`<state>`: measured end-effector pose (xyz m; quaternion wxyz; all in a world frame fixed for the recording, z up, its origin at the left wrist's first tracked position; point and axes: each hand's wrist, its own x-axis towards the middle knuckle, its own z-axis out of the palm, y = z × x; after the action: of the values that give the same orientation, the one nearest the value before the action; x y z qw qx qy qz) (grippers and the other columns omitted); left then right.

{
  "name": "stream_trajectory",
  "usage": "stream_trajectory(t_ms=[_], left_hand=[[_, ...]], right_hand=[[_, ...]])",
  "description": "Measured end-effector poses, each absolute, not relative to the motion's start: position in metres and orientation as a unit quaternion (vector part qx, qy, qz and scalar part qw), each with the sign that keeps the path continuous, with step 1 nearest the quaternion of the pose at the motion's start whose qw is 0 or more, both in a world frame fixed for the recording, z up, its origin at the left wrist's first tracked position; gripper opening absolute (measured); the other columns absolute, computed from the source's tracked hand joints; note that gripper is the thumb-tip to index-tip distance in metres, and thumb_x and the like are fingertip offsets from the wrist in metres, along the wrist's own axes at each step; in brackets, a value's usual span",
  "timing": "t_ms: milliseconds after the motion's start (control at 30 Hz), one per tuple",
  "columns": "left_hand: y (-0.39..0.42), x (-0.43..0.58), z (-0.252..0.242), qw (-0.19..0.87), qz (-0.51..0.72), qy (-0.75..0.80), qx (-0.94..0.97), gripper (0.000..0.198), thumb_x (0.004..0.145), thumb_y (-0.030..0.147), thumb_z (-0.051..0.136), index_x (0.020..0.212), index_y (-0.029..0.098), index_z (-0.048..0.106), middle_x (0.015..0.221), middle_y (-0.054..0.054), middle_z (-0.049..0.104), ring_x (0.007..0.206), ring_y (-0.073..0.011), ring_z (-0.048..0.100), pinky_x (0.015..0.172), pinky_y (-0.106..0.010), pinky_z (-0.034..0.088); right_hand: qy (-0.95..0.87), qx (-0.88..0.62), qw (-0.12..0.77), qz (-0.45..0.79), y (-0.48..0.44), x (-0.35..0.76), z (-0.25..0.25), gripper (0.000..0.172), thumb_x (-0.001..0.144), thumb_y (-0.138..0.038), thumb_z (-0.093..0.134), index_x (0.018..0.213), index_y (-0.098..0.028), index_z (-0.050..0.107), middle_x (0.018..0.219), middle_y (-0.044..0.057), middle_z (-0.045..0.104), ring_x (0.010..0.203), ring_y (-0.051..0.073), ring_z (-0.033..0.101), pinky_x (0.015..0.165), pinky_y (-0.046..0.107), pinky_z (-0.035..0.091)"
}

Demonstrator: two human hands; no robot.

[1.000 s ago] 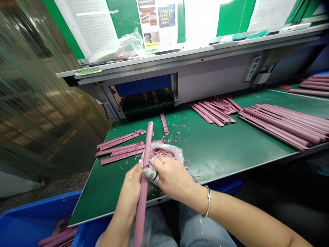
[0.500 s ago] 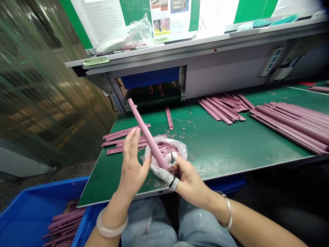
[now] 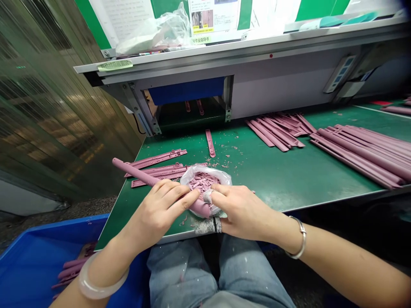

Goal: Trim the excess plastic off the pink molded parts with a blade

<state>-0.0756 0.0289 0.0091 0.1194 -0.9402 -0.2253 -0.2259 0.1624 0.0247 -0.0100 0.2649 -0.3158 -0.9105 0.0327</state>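
Swung lower now, pink plastic bar (image 3: pixel 138 172), clamped in left grip (image 3: pixel 159 209), right grip (image 3: pixel 242 211) unclear beside plastic bag (image 3: pixel 205 171)

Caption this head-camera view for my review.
Left hand holds a pink bar by a bag of pink scraps; right hand touches the bag.

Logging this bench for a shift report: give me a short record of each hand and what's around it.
left hand: grips a pink moulded plastic bar
right hand: fingers partly wrapped, beside the bar's thick end, at a clear plastic bag
bag contents: pink plastic scraps
around: green-topped workbench, piled pink bars, blue crate
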Motion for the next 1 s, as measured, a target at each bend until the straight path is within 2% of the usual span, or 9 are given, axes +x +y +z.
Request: stream_trajectory(t_ms=[200,333,433,567,700,767,833,900,1000], left_hand=[[0.017,-0.073,0.013,0.103,-0.187,-0.258,-0.942,0.039,0.091,0.004,0.047,0.129,0.008,0.049,0.108,-0.013,0.060,0.101,-0.0246,0.050,0.087,-0.041,0.040],[0.010,-0.071,0.013,0.085,-0.179,-0.290,-0.936,0.043,0.091,0.004,0.046,0.134,0.010,0.045,0.112,-0.013,0.059,0.102,-0.0239,0.050,0.088,-0.040,0.041],[0.005,-0.066,0.015,0.033,-0.175,-0.342,-0.922,0.043,0.093,0.009,0.045,0.135,0.015,0.044,0.112,-0.010,0.061,0.099,-0.0233,0.053,0.086,-0.038,0.043],[-0.002,-0.058,0.019,-0.131,-0.183,-0.418,-0.880,0.039,0.094,0.018,0.046,0.132,0.023,0.050,0.106,-0.006,0.064,0.095,-0.0217,0.058,0.080,-0.032,0.048],[-0.005,-0.045,0.015,-0.390,-0.260,-0.444,-0.764,0.041,0.088,0.029,0.058,0.129,0.028,0.057,0.111,-0.003,0.067,0.101,-0.0216,0.061,0.087,-0.029,0.048],[-0.005,-0.037,0.009,-0.501,-0.320,-0.435,-0.677,0.044,0.085,0.035,0.063,0.128,0.026,0.059,0.100,-0.003,0.071,0.096,-0.0231,0.064,0.084,-0.030,0.050],[-0.005,-0.029,0.003,-0.551,-0.372,-0.436,-0.607,0.045,0.086,0.042,0.060,0.126,0.022,0.061,0.073,-0.003,0.070,0.075,-0.0219,0.065,0.072,-0.030,0.052],[-0.005,-0.024,-0.001,-0.555,-0.406,-0.454,-0.567,0.045,0.088,0.048,0.054,0.119,0.018,0.065,0.049,0.001,0.059,0.052,-0.0180,0.058,0.056,-0.027,0.049],[-0.006,-0.020,-0.003,-0.547,-0.428,-0.484,-0.533,0.041,0.087,0.051,0.053,0.098,0.017,0.072,0.039,0.004,0.046,0.036,-0.0117,0.040,0.041,-0.023,0.037]], right_hand=[[-0.898,-0.316,0.307,0.007,0.025,0.158,-0.015,0.017,0.062,-0.005,0.044,0.070,-0.020,0.041,0.067,-0.002,0.045,0.056,0.012,0.030,0.052,0.027,0.014],[-0.887,-0.306,0.346,-0.003,0.023,0.161,-0.019,0.016,0.062,-0.006,0.044,0.067,-0.020,0.042,0.066,-0.002,0.044,0.056,0.013,0.029,0.052,0.028,0.016],[-0.881,-0.308,0.359,-0.018,0.021,0.162,-0.021,0.016,0.063,-0.005,0.044,0.068,-0.020,0.044,0.067,0.000,0.045,0.057,0.014,0.031,0.054,0.028,0.019],[-0.876,-0.316,0.364,-0.024,0.020,0.161,-0.020,0.018,0.065,-0.003,0.043,0.068,-0.020,0.045,0.069,0.001,0.047,0.059,0.015,0.035,0.055,0.029,0.022],[-0.872,-0.321,0.370,0.001,0.022,0.160,-0.018,0.020,0.061,-0.001,0.040,0.067,-0.020,0.045,0.070,0.002,0.048,0.060,0.015,0.038,0.055,0.028,0.023],[-0.862,-0.331,0.384,0.028,0.024,0.158,-0.016,0.020,0.063,-0.002,0.040,0.068,-0.020,0.045,0.072,0.002,0.050,0.062,0.015,0.041,0.055,0.026,0.026],[-0.847,-0.352,0.393,0.064,0.025,0.157,-0.013,0.016,0.069,-0.004,0.042,0.071,-0.020,0.046,0.077,0.004,0.052,0.066,0.016,0.046,0.056,0.025,0.030],[-0.835,-0.376,0.390,0.097,0.026,0.156,-0.010,0.010,0.077,-0.011,0.045,0.073,-0.020,0.046,0.082,0.005,0.054,0.071,0.016,0.049,0.058,0.024,0.033],[-0.827,-0.401,0.377,0.114,0.027,0.154,-0.007,0.011,0.083,-0.022,0.049,0.073,-0.020,0.046,0.082,0.004,0.054,0.067,0.014,0.048,0.057,0.023,0.033]])
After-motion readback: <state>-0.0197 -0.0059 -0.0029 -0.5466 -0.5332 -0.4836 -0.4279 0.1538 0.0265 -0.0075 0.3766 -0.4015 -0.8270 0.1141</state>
